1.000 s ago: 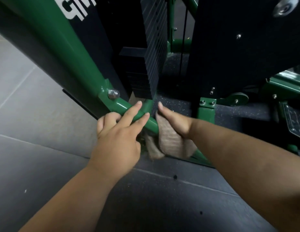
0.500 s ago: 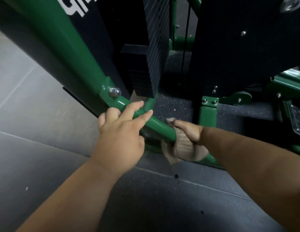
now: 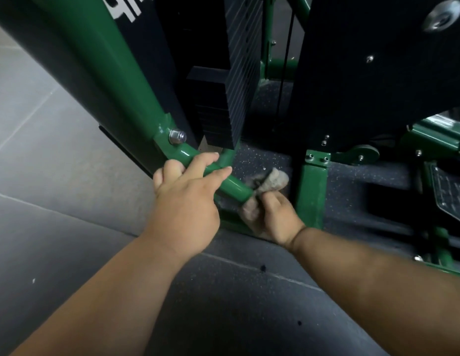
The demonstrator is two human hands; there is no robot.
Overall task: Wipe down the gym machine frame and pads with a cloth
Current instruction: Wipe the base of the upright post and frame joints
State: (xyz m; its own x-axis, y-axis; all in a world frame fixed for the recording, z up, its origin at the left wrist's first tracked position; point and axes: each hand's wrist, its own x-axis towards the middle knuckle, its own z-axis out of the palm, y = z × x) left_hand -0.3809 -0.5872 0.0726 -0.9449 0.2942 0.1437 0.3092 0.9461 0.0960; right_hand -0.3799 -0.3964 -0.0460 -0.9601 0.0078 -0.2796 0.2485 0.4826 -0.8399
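The green machine frame (image 3: 105, 70) slopes down from the upper left to a bolted joint, then runs on as a low green tube (image 3: 234, 187). My left hand (image 3: 184, 199) grips that tube just below the bolt, its fingers curled over the top. My right hand (image 3: 274, 214) clutches a beige cloth (image 3: 275, 179) wrapped round the tube's lower end, close beside my left hand. Part of the cloth sticks up above my fingers and the rest is bunched beneath my palm.
A black weight stack (image 3: 223, 98) stands right behind the tube, with a black shroud panel (image 3: 365, 80) to its right. A green upright post (image 3: 312, 191) rises just right of the cloth. More green frame parts (image 3: 434, 142) lie at the far right on dark speckled rubber flooring (image 3: 223, 304).
My right hand has slid the cloth down and to the right along the green tube, then closed round it. My left hand has kept its grip near the bolt.
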